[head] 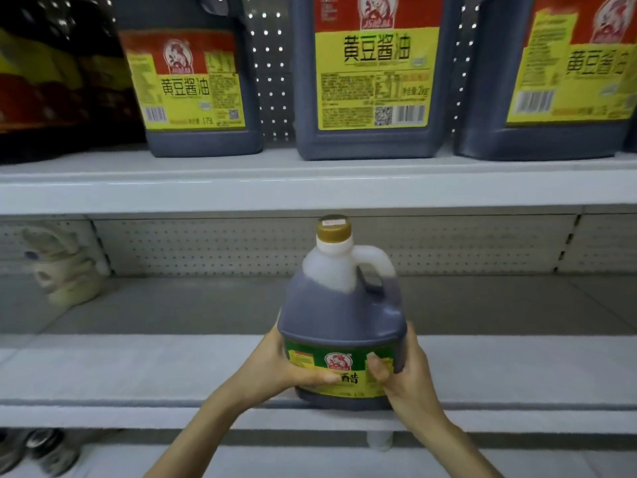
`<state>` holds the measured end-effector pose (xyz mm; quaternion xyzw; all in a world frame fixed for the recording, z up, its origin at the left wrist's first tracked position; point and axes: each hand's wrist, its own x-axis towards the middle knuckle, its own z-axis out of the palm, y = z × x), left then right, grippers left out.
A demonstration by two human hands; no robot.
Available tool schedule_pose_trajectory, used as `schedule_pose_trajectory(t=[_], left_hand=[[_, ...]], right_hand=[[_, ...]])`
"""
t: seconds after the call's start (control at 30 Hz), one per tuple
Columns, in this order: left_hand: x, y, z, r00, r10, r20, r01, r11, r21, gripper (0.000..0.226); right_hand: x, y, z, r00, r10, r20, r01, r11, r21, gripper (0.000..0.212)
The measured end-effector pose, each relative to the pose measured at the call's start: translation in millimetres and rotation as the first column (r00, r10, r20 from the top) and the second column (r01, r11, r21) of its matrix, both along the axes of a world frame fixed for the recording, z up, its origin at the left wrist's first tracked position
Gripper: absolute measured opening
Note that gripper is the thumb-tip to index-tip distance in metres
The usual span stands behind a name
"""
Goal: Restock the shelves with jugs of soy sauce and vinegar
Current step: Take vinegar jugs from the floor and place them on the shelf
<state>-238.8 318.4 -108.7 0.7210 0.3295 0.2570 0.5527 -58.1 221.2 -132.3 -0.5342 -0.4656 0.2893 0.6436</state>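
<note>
Your left hand (286, 365), forearm slanting in from the lower left, grips the left flank of the vinegar jug (339, 315). The palm lies flat against the side and the thumb stretches across the green label toward the middle. The jug stands upright between your two hands, right at the front edge of the lower shelf (138, 367). Whether its base bears on the board, you cannot tell from here. Its brown cap (333, 229) points straight up, and the handle sits on the right side of the neck. Your right hand (408, 369) holds the right flank, wrist bent inward and thumb crooked onto the label, with the other fingers hidden behind the jug. On the upper shelf (241, 191), three soy sauce jugs (372, 81) stand in a row, apart from each other, yellow labels facing you.
</note>
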Motion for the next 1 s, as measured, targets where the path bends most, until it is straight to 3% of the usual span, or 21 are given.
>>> schedule_pose_trajectory(t=[0.2, 0.37, 0.5, 0.8, 1.0], left_hand=[[-39.3, 45.4, -9.0, 0.998, -0.061, -0.005, 0.061, 0.998, 0.005, 0.091], [-98.3, 85.2, -4.2, 0.999, 0.021, -0.033, -0.019, 0.998, 0.058, 0.094], [-144.0, 113.3, -2.9, 0.998, 0.036, -0.048, -0.034, 0.999, 0.037, 0.092], [-190.2, 160.8, -7.0, 0.988, 0.066, -0.137, -0.065, 0.998, 0.016, 0.051], [-205.2, 182.4, -10.3, 0.982, 0.098, -0.159, -0.095, 0.995, 0.022, 0.076]], right_hand=[[-29.6, 36.7, -7.5, 0.996, 0.068, 0.065, -0.06, 0.992, -0.114, 0.096], [-71.7, 79.1, -1.9, 0.975, 0.18, 0.129, -0.148, 0.963, -0.224, 0.096], [-114.0, 112.0, 3.9, 0.958, 0.229, 0.173, -0.172, 0.94, -0.293, 0.081], [-163.6, 167.6, 11.9, 0.931, 0.279, 0.236, -0.174, 0.907, -0.384, 0.065], [-178.6, 183.9, 9.0, 0.939, 0.276, 0.203, -0.174, 0.895, -0.412, 0.063]])
